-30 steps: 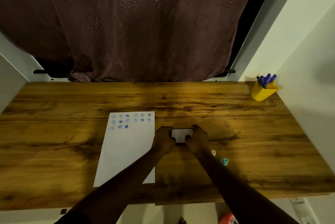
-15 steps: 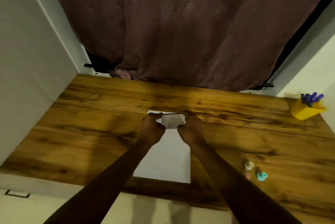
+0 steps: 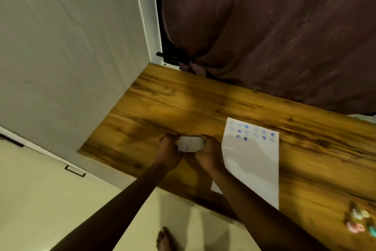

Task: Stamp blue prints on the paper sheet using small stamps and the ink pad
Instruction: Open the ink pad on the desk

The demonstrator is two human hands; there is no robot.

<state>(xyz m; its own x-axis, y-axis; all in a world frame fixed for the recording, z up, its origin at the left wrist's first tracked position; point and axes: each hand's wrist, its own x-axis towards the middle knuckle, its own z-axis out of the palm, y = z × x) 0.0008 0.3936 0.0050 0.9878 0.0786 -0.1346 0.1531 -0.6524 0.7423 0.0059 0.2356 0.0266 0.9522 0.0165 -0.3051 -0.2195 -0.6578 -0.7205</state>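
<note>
Both hands hold a small white rectangular ink pad case [image 3: 190, 144] over the left part of the wooden table. My left hand [image 3: 168, 153] grips its left end and my right hand [image 3: 208, 154] grips its right end. The case looks closed. The white paper sheet [image 3: 254, 161] lies to the right of my hands, with several blue prints [image 3: 247, 132] in rows along its far edge. Several small round stamps [image 3: 359, 222], pink, white and teal, lie blurred at the table's near right.
The wooden table [image 3: 162, 104] meets a grey wall panel [image 3: 71, 57] on the left. A dark maroon curtain [image 3: 264, 27] hangs behind the table's far edge. A bare foot [image 3: 164, 239] stands on the pale floor below the near edge.
My hands carried the ink pad leftward, from the right of the sheet across to its left. The view has swung left, so the yellow pen holder is out of frame.
</note>
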